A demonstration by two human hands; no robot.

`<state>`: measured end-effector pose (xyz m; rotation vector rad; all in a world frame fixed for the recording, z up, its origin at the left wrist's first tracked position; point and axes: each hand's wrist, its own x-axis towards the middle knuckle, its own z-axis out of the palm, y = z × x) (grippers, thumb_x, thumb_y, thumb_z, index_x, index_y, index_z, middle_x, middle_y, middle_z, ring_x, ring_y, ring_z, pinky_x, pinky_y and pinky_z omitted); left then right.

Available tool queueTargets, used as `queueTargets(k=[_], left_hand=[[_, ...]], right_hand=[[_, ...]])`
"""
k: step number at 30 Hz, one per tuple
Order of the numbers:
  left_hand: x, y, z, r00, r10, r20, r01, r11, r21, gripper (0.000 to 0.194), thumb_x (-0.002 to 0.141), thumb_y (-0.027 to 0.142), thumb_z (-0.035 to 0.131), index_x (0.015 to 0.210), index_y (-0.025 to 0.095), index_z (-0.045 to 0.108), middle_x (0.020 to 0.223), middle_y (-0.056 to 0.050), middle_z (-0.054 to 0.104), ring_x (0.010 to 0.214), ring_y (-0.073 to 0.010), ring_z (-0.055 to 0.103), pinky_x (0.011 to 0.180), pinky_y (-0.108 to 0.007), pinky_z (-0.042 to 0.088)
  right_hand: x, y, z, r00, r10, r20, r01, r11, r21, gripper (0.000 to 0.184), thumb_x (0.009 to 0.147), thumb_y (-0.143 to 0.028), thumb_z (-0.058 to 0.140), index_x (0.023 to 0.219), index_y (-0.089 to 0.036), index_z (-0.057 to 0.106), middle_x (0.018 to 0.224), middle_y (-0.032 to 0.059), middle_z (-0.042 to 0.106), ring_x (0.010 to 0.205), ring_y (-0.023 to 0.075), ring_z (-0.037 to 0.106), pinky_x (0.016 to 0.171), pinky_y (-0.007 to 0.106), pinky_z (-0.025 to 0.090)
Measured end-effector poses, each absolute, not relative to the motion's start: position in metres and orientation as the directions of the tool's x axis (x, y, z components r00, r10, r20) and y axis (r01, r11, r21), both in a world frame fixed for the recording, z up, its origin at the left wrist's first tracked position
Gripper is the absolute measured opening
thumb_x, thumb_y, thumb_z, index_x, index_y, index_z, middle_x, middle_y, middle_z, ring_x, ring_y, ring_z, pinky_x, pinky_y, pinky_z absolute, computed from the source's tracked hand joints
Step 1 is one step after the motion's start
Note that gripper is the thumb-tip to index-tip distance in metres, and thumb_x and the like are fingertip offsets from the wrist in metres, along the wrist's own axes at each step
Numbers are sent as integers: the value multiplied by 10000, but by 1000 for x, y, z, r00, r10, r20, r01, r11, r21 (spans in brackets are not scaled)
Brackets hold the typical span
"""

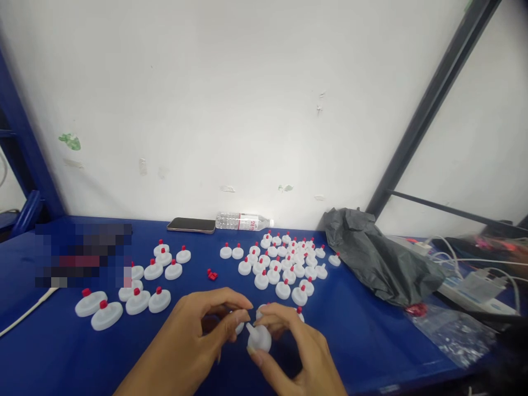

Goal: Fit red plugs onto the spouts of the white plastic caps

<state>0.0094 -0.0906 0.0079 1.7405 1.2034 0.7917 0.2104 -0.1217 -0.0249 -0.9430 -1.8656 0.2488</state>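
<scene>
My right hand [303, 346] grips a white nozzle lid [260, 340] between thumb and fingers, its bare spout tilted up and to the left. Close to that spout, the thumb and forefinger of my left hand [185, 335] are pinched together; whatever they hold, if anything, is hidden. Just beyond my hands lies a small heap of red tips [212, 274]. More white lids with red tips [274, 275] stand crowded at the right, a few partly behind my right hand. Another loose group of red-tipped lids [138, 301] is spread to the left.
A phone [191, 225] and a clear plastic bottle [243, 221] lie along the wall on the blue table [350, 335]. At right are a dark grey plastic bag [367, 258], a clear bag [457, 335] and a power strip [478, 294] with cables. A pixelated patch covers the left.
</scene>
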Motion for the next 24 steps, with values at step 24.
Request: queueTargets(k=[24], left_hand=[[34, -97, -1, 616, 776, -133, -181, 303, 936, 339, 543, 549, 795, 674, 278, 641, 843, -47, 694, 859, -267, 694, 834, -431, 540]], right_hand=[[213, -124, -32, -62, 452, 890, 382, 834, -397, 343, 730, -332, 843, 986, -341, 615, 858, -25, 794, 697, 266, 763, 627, 403, 642]])
